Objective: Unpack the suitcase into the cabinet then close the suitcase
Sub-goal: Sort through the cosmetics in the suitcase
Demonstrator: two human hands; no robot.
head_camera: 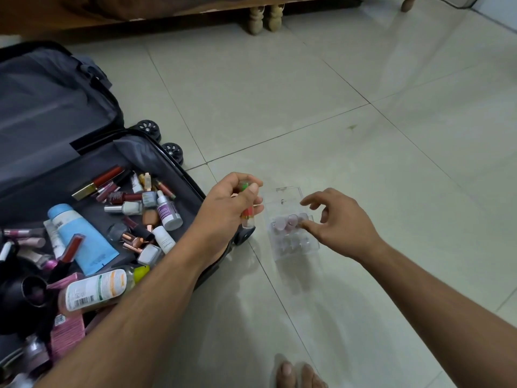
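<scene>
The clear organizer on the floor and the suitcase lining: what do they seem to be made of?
The clear organizer looks like rigid transparent plastic, probably acrylic: the floor tiles show through its walls and its edges catch glossy highlights. The suitcase lining looks like thin grey woven fabric, likely a matte synthetic: it wrinkles and folds softly along the shell.

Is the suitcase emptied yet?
No. The suitcase lies open on the floor, its lower half crowded with cosmetics; the left hand holds one small tube just outside it.
</scene>
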